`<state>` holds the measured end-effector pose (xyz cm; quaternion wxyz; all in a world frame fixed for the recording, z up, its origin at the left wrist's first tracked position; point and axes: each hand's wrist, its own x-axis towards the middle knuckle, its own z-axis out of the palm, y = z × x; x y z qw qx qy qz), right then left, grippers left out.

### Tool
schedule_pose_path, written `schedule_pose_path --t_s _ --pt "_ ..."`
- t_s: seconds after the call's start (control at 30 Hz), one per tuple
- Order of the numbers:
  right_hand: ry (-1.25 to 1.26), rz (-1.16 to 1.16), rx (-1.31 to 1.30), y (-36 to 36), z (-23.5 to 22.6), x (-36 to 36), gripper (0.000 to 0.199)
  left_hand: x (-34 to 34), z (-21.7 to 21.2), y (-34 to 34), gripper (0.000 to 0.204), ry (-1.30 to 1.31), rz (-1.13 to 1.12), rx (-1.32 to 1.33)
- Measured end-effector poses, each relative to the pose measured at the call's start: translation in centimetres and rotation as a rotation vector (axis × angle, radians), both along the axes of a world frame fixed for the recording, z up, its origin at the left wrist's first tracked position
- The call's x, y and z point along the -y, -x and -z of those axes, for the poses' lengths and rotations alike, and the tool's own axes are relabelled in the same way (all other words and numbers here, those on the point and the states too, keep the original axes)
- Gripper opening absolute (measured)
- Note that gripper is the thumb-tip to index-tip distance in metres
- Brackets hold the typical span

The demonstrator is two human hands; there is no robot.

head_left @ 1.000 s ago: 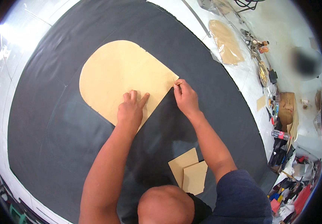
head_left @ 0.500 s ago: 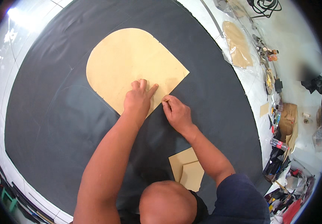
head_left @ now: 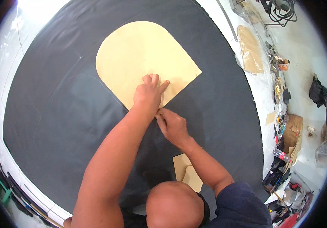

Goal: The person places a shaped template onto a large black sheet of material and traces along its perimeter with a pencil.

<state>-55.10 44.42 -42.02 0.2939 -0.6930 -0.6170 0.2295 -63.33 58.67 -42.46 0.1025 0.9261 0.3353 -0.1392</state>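
Observation:
A tan cardboard pattern piece with one rounded end and straight edges lies flat on a large black sheet of material. My left hand presses on its lower part, fingers spread. At the pattern's lower right edge, close to the left wrist, my right hand pinches with thumb and forefinger. Whatever is in that pinch is too small to make out. Thin pale lines run over the black sheet to the left of the pattern.
Near my right forearm lie smaller tan card pieces. Along the right side are a plastic-wrapped tan piece, a cardboard box, a plastic bottle and assorted clutter. A coiled black cable is at the far right.
My right hand has slid down and left along the pattern's lower right edge, closer to the left wrist. My left hand stays pressed on the pattern. The whole view has shifted slightly.

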Motion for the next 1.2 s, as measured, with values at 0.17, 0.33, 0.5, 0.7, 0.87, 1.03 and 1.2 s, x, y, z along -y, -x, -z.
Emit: schedule_pose_path --t_s 0.17,0.33,0.5,0.7,0.87,1.03,1.2 --pt "-0.039 0.099 0.0 0.8 0.4 0.2 0.012 -0.1 0.1 0.3 0.106 0.013 -0.002 -0.009" --pt "0.127 -0.022 0.012 2.4 0.3 0.5 0.014 -0.1 -0.4 -0.2 0.107 0.064 -0.012 -0.032" --pt "0.164 -0.054 0.013 2.9 0.6 1.0 0.017 -0.3 -0.5 0.1 0.104 0.094 -0.04 -0.016" --pt "0.127 0.292 -0.523 1.9 -0.1 1.7 0.016 -0.1 -0.5 0.1 0.098 0.113 -0.053 0.006" --pt "0.203 0.14 -0.703 3.2 -0.1 6.5 0.018 1.2 0.6 3.6 0.095 0.091 -0.063 0.1" --pt "0.417 -0.051 -0.959 8.0 -0.4 11.5 0.022 4.2 -0.6 11.6 0.074 0.138 -0.222 0.194" --pt "0.761 -0.112 -1.282 13.6 -0.4 13.1 0.023 9.1 -2.1 26.2 0.069 0.103 -0.352 0.17"
